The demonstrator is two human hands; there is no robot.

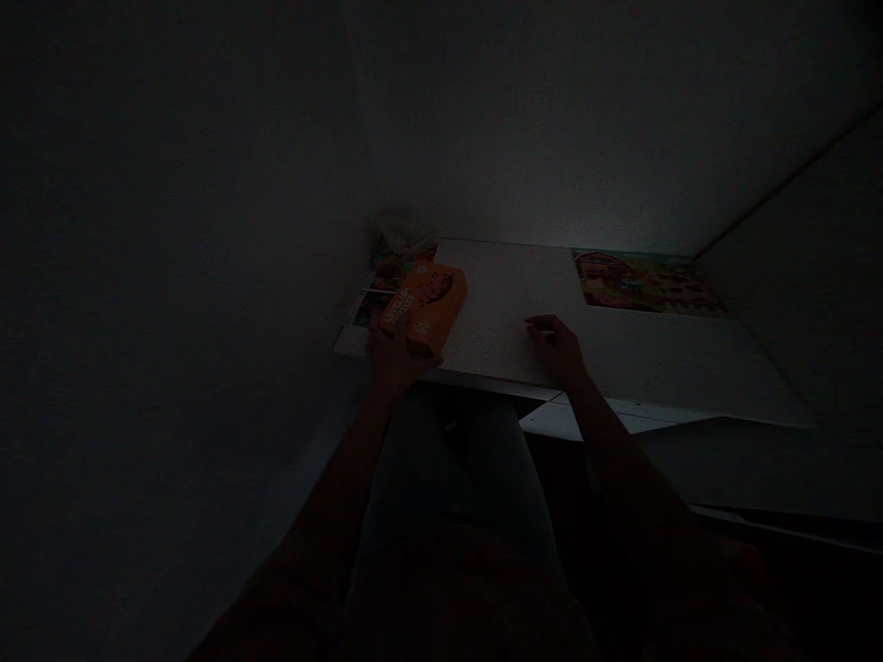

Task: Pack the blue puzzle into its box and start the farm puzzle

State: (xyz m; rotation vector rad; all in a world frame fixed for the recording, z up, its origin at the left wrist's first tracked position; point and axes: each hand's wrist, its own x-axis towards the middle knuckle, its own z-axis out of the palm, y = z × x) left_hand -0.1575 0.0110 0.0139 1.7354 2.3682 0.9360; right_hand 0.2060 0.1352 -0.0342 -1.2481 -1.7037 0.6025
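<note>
An orange puzzle box (438, 303), printed "LEVEL UP PUZZLE" with a picture on its top, lies tilted at the left end of the white tabletop (497, 276). My left hand (395, 354) grips its near left corner, with the thumb along the near edge and the fingers over the side. To the right, my right hand (557, 349) rests over the front part of the tabletop, apart from the box. Its fingers are loosely bent, with a small gap between thumb and forefinger, and no object shows in it. Dim light hides finer detail.
A colourful puzzle picture (648, 283) lies flat at the back right. Behind the box are another printed sheet (387, 271) and a crumpled clear plastic bag (404, 237). Walls close in at left and behind. White panels (579, 421) show below the front edge.
</note>
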